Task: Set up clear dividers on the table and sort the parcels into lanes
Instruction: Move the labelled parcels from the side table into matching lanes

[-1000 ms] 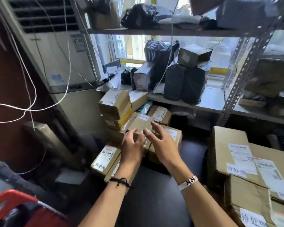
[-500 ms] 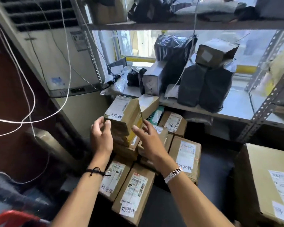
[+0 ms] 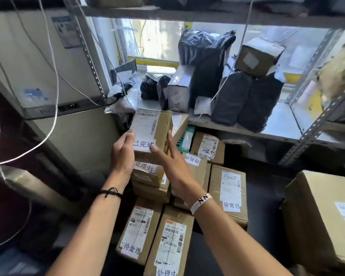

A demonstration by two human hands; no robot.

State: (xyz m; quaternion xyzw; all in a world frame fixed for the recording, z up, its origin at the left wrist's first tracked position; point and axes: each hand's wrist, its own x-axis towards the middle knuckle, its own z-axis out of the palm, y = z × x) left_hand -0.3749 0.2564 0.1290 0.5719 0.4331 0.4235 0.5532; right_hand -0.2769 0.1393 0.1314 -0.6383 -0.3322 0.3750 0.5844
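Grip: Your left hand (image 3: 124, 150) and right hand (image 3: 168, 168) grasp the top parcel (image 3: 153, 130) between them. Your left fingers curl against its left edge. Your right thumb lies on its near face, and your right fingers run up its right side.
Top parcel: A brown carton with a white shipping label and a tag reading 已完成. It sits tilted above the stack (image 3: 147, 176), just in front of the shelf (image 3: 277, 132). You cannot tell whether it rests on the stack or hangs clear of it.
Stack: Brown cartons piled against the white cabinet (image 3: 38, 66). The uppermost one under your hands is tagged 处理中.
Floor parcels: The 待处理 carton (image 3: 137, 232) and the long carton (image 3: 170, 242) lie side by side, touching, near you. The 异常件 carton (image 3: 229, 192) lies to their right, beyond your right forearm.
Right side: A large carton (image 3: 323, 220) stands well apart from the stack.
Shelf: It carries black bags (image 3: 247, 100) and a grey box (image 3: 179, 90).
Wrists: A black cord (image 3: 110, 193) on your left, a beaded band (image 3: 200, 202) on your right.
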